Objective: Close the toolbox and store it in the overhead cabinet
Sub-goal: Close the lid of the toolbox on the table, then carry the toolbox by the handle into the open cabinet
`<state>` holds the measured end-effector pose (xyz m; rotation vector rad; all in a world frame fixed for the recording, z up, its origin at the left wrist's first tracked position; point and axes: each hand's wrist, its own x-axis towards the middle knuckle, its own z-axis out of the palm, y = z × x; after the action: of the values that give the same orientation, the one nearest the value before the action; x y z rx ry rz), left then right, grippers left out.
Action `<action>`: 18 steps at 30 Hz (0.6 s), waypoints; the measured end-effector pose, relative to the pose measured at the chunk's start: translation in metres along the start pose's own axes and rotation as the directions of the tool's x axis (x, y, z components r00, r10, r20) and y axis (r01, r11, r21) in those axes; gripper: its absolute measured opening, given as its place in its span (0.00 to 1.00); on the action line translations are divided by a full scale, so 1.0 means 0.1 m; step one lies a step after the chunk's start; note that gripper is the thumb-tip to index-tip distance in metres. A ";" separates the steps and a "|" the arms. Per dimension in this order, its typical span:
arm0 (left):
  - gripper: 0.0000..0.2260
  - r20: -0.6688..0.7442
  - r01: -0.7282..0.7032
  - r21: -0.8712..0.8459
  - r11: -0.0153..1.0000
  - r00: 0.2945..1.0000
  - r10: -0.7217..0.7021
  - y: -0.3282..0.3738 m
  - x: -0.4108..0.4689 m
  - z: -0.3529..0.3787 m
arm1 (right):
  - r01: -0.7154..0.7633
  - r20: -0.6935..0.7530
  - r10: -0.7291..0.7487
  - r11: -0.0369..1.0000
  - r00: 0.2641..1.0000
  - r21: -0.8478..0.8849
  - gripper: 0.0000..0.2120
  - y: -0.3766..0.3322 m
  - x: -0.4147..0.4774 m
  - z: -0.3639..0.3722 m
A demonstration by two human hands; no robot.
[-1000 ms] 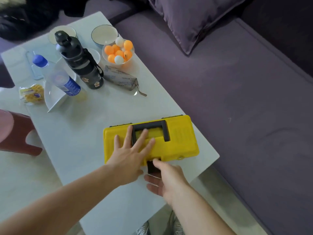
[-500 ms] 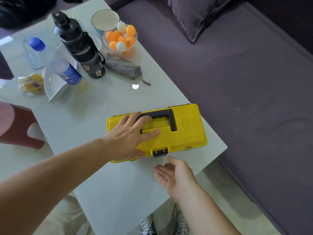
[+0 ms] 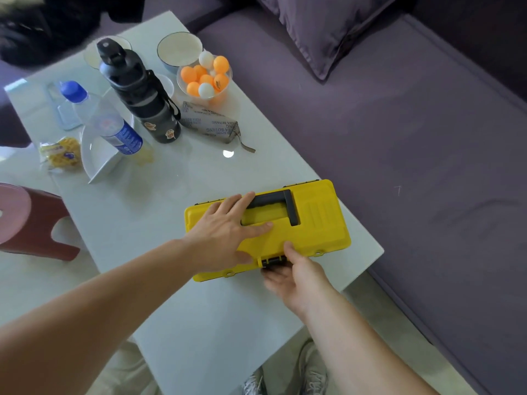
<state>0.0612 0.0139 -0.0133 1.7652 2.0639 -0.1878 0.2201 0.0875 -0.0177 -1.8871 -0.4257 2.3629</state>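
L hand flat, fingers spread — R hand pinching.

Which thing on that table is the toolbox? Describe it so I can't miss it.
On the white table beside the purple sofa, look at the near corner by the sofa. The toolbox lies flat there, under both hands: the only bright yellow box, with a black handle on its lid.

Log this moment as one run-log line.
yellow plastic toolbox: lid down | left hand: flat on lid | right hand: at black front latch

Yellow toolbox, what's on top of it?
The left hand lies flat on the yellow plastic toolbox's lid, partly covering its black handle. The contents are hidden.
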 end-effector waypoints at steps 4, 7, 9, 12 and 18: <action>0.26 -0.093 0.192 -0.321 0.927 0.968 -0.233 0.04 0.07 -0.10 | 0.176 -0.154 -0.282 0.856 0.947 -0.487 0.12 -0.19 -0.20 -0.31; 0.29 -0.094 0.293 -0.386 0.875 0.931 -0.353 0.10 0.13 -0.15 | 0.287 0.006 -0.694 0.289 0.720 -0.913 0.19 -0.25 -0.32 -0.54; 0.29 -0.116 0.297 -0.345 0.890 0.928 -0.355 0.17 0.13 -0.17 | 0.282 0.258 -0.786 -0.111 0.561 -0.953 0.32 -0.28 -0.31 -0.58; 0.27 -0.201 0.274 -0.317 0.908 0.916 -0.347 0.23 0.10 -0.22 | 0.284 0.514 -0.647 -0.433 0.563 -0.856 0.36 -0.30 -0.18 -0.49; 0.14 -0.217 0.153 -0.439 0.885 0.938 -0.270 0.30 0.10 -0.37 | 0.331 0.549 -0.609 -0.441 0.572 -0.834 0.34 -0.37 0.01 -0.30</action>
<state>0.0806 0.0421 0.0206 1.3586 2.2760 0.4331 0.2456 0.1275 -0.0145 -1.1888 -2.9445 0.7240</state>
